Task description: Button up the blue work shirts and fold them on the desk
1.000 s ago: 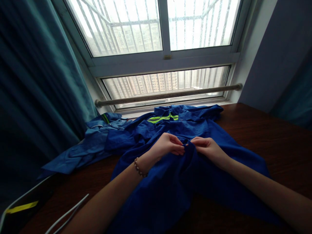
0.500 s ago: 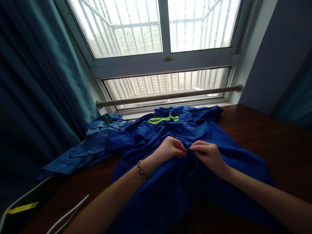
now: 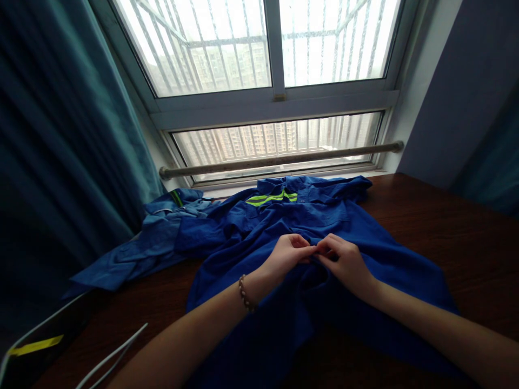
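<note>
A blue work jacket [image 3: 373, 265] with a yellow-green reflective stripe across its chest lies spread over the dark wooden table, collar toward the window. My left hand [image 3: 288, 254], with a braided bracelet at the wrist, pinches the jacket's front edge near the middle. Fingertip to fingertip with it, my right hand [image 3: 344, 262] also pinches the front edge. Whatever small part sits between the fingertips is hidden by them. Below the hands the cloth hangs in dark folds.
A second, lighter blue garment [image 3: 121, 259] lies crumpled at the left, touching the jacket's sleeve. White cables [image 3: 117, 354] and a yellow strip [image 3: 37, 344] are at the lower left. A blue curtain [image 3: 73, 135] hangs left; a rail [image 3: 279, 160] crosses the window behind the table.
My left hand has shifted slightly right and down, and the fingertips of both hands, apart before, now meet at the jacket's front edge. The jacket's lower folds have moved a little.
</note>
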A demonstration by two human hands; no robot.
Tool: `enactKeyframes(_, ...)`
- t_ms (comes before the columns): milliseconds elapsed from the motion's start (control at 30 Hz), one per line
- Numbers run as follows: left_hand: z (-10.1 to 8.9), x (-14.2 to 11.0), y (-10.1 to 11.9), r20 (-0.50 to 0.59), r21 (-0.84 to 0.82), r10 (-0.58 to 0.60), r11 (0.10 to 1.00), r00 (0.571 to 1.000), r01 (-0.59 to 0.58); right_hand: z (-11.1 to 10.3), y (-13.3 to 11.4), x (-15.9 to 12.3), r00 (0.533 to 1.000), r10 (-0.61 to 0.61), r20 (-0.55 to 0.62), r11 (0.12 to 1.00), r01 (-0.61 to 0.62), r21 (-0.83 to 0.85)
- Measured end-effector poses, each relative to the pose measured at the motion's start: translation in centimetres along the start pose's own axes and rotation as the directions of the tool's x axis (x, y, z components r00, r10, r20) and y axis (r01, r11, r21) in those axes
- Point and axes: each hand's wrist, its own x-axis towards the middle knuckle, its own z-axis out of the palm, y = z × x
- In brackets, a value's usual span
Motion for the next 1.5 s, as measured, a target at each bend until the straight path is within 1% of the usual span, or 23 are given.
enactKeyframes(133, 0.1, -0.2, 0.0, -0.094, -0.156, -0.059, 0.987, 0.994, 0.044, -0.1, -0.3, 0.1, 0.993, 0.115, -0.032, 0.992, -0.113, 0.063)
enactKeyframes(200, 0.1, -0.3, 0.2, -0.104, -0.221, -0.113, 0.971, 0.988, 0.088, -0.1, -0.5, 0.2, 0.987, 0.159, -0.026, 0.982, -0.155, 0.112)
enactKeyframes(267, 0.1, -0.4, 0.4, -0.080, -0.262, -0.164, 0.955, 0.983, 0.138, -0.2, -0.6, 0.3, 0.983, 0.185, -0.016, 0.971, -0.180, 0.158)
enactKeyframes(400, 0.1, -0.4, 0.3, -0.040, -0.294, -0.212, 0.936, 0.976, 0.192, -0.1, -0.8, 0.3, 0.980, 0.198, -0.004, 0.959, -0.193, 0.210)
enactKeyframes(567, 0.3, -0.4, 0.1, -0.052, -0.310, -0.233, 0.928, 0.971, 0.207, -0.2, -0.9, 0.3, 0.982, 0.187, 0.006, 0.955, -0.183, 0.232)
enactKeyframes(667, 0.4, -0.4, 0.1, -0.074, -0.332, -0.222, 0.925, 0.972, 0.186, -0.2, -0.8, 0.3, 0.982, 0.189, 0.007, 0.951, -0.185, 0.246)
enactKeyframes(767, 0.4, -0.4, -0.1, -0.096, -0.346, -0.199, 0.925, 0.975, 0.154, -0.1, -0.7, 0.3, 0.979, 0.206, 0.006, 0.942, -0.200, 0.270)
enactKeyframes(867, 0.4, -0.2, -0.5, -0.111, -0.307, -0.156, 0.945, 0.982, 0.115, 0.1, -0.5, 0.3, 0.978, 0.207, 0.018, 0.932, -0.203, 0.299)
enactKeyframes(933, 0.4, -0.2, -0.9, -0.104, -0.271, -0.080, 0.961, 0.991, 0.049, 0.1, -0.4, 0.3, 0.979, 0.201, 0.031, 0.923, -0.200, 0.330)
enactKeyframes(1033, 0.4, -0.2, -1.1, -0.046, -0.213, 0.084, 0.973, 0.995, -0.092, 0.2, -0.2, 0.3, 0.970, 0.234, 0.059, 0.895, -0.239, 0.377)
enactKeyframes(1100, 0.5, -0.2, -1.1, -0.010, -0.156, 0.162, 0.974, 0.987, -0.162, 0.2, 0.1, 0.4, 0.954, 0.280, 0.108, 0.856, -0.299, 0.423)
enactKeyframes(1133, 0.5, -0.2, -1.0, -0.001, -0.123, 0.186, 0.975, 0.983, -0.185, 0.2, 0.3, 0.5, 0.940, 0.309, 0.143, 0.823, -0.340, 0.456)
enactKeyframes(1233, 0.4, 0.1, -1.1, 0.021, -0.041, 0.235, 0.971, 0.972, -0.234, 0.3, 1.0, 0.7, 0.883, 0.390, 0.259, 0.690, -0.467, 0.553)
enactKeyframes(1267, 0.2, 0.4, -1.2, 0.027, -0.020, 0.248, 0.969, 0.968, -0.248, 0.3, 1.1, 0.8, 0.870, 0.409, 0.276, 0.658, -0.491, 0.571)
enactKeyframes(1300, -0.1, 0.7, -1.4, 0.027, -0.004, 0.258, 0.966, 0.966, -0.258, 0.3, 1.1, 0.8, 0.866, 0.418, 0.274, 0.649, -0.496, 0.578)
enactKeyframes(1333, -0.4, 1.1, -1.7, 0.020, 0.008, 0.261, 0.965, 0.965, -0.261, 0.2, 1.0, 0.8, 0.873, 0.416, 0.254, 0.665, -0.483, 0.570)
enactKeyframes(1400, -1.3, 2.2, -2.4, -0.018, 0.027, 0.238, 0.971, 0.971, -0.238, 0.0, 0.5, 0.6, 0.908, 0.373, 0.190, 0.762, -0.416, 0.496)
enactKeyframes(1467, -2.4, 3.4, -3.1, -0.075, 0.045, 0.210, 0.977, 0.975, -0.208, 0.0, -0.5, 0.1, 0.955, 0.252, 0.157, 0.895, -0.292, 0.337)
enactKeyframes(1500, -2.9, 3.9, -3.5, -0.101, 0.049, 0.198, 0.980, 0.975, -0.194, 0.1, -1.0, -0.3, 0.971, 0.167, 0.169, 0.951, -0.204, 0.233)
